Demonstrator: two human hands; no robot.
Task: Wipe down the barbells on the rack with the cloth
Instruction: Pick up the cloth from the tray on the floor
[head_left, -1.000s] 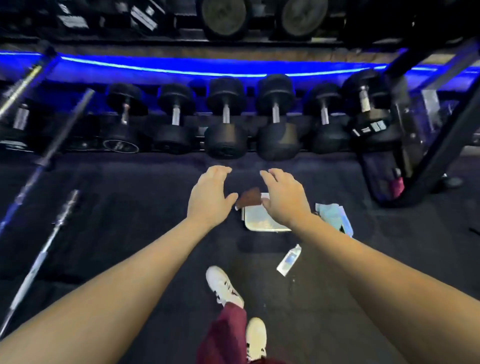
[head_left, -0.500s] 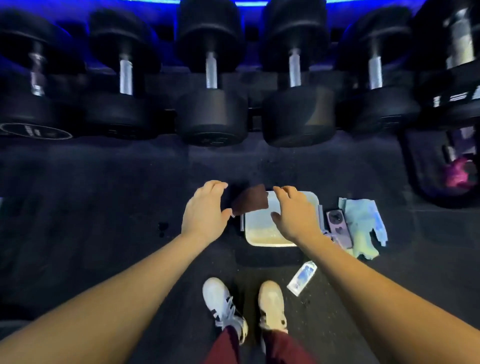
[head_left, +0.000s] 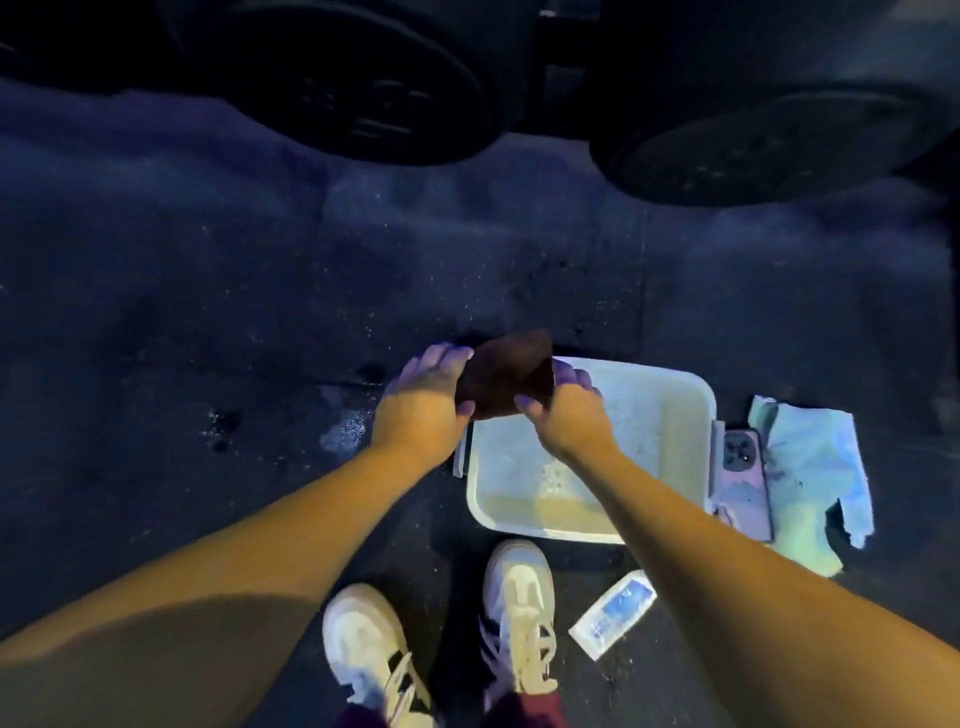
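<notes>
A dark brown cloth (head_left: 506, 371) hangs over the far left corner of a white basin (head_left: 670, 410) on the floor. My left hand (head_left: 423, 402) grips the cloth's left side. The cloth's right side is pinched by my right hand (head_left: 563, 410), thumb on the near face. Two black dumbbell ends (head_left: 363, 88) (head_left: 779, 140) fill the top of the view; their handles are out of sight.
The basin holds foamy water. Right of it lie a phone (head_left: 743, 467), face down, and a pale blue-green rag (head_left: 810, 467). A small white bottle (head_left: 613, 613) lies near my white shoes (head_left: 519, 597). A wet patch (head_left: 348, 431) marks the dark rubber floor.
I have bent lower, so the dumbbells moved up and out of view. Both hands came together from beside the cloth and took hold of it.
</notes>
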